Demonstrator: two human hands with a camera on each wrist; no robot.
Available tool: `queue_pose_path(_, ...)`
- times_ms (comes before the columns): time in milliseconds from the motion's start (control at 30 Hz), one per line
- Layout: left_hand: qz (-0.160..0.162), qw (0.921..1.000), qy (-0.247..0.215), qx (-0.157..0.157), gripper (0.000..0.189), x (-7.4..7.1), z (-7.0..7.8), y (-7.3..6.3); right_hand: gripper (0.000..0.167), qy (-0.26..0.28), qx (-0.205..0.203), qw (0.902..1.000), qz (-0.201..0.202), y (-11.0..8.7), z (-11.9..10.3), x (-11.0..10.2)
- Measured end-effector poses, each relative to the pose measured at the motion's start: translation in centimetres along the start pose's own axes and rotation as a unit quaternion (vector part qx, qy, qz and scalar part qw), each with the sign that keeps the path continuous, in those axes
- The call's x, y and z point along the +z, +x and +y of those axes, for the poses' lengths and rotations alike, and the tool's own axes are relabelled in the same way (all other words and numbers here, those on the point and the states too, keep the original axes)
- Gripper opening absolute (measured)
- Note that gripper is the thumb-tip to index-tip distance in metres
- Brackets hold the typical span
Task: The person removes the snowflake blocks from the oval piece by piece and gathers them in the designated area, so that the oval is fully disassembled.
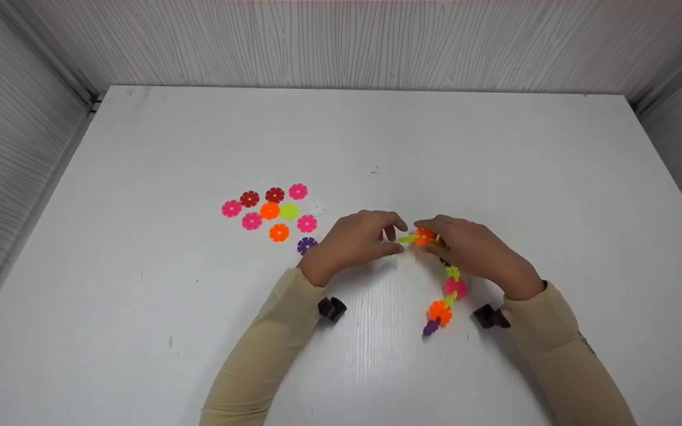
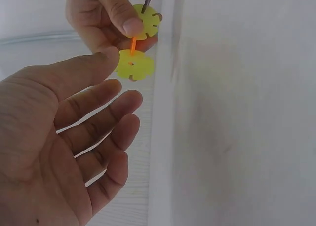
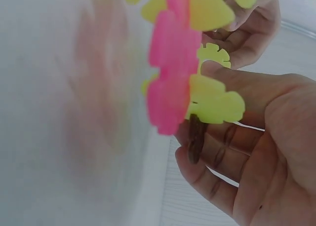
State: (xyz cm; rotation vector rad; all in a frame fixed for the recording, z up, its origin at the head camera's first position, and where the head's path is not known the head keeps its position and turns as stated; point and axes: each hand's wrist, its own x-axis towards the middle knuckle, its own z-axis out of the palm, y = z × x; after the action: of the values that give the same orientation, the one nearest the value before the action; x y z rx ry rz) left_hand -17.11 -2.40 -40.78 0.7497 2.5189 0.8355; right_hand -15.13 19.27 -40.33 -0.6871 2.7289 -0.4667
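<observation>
A chain of notched plastic snowflake discs (image 1: 455,288) in yellow, orange, pink and purple curves across the white table. My right hand (image 1: 465,244) pinches it near its upper end, around a yellow disc (image 2: 146,22) beside an orange one (image 1: 423,236). The yellow end disc (image 2: 136,65) sticks out toward my left hand (image 1: 359,239). That hand has its fingers loosely bent and apart, its thumb tip right at the end disc's edge in the left wrist view. In the right wrist view, a pink disc (image 3: 173,68) and a brown disc (image 3: 196,139) hang close to my right fingers.
Loose discs lie left of my left hand: several pink ones (image 1: 251,221), two red (image 1: 250,198), two orange (image 1: 279,232), a yellow (image 1: 289,210), a whitish one (image 1: 316,207) and a purple one (image 1: 306,245) partly behind the wrist. Grey wood-grain panels (image 1: 341,44) border the table.
</observation>
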Motion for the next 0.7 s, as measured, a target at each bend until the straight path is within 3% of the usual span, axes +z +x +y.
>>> queue_pose_path(233, -0.005, 0.9999, 0.008, 0.006, 0.032, 0.42, 0.32, 0.12, 0.044, 0.004, -0.005, 1.0000, 0.001, 0.00, -0.20, 0.07)
queue_pose_path(533, 0.043, 0.9966, 0.057, 0.041, 0.025, 0.64, 0.15, 0.18, 0.042, 0.027, -0.026, 0.9993, 0.007, -0.11, -0.46, 0.16)
queue_pose_path(700, 0.045, 0.9963, 0.056, 0.047, 0.023, 0.63, 0.14, 0.21, 0.043, 0.025, -0.026, 0.9993, 0.007, -0.01, -0.59, 0.21)
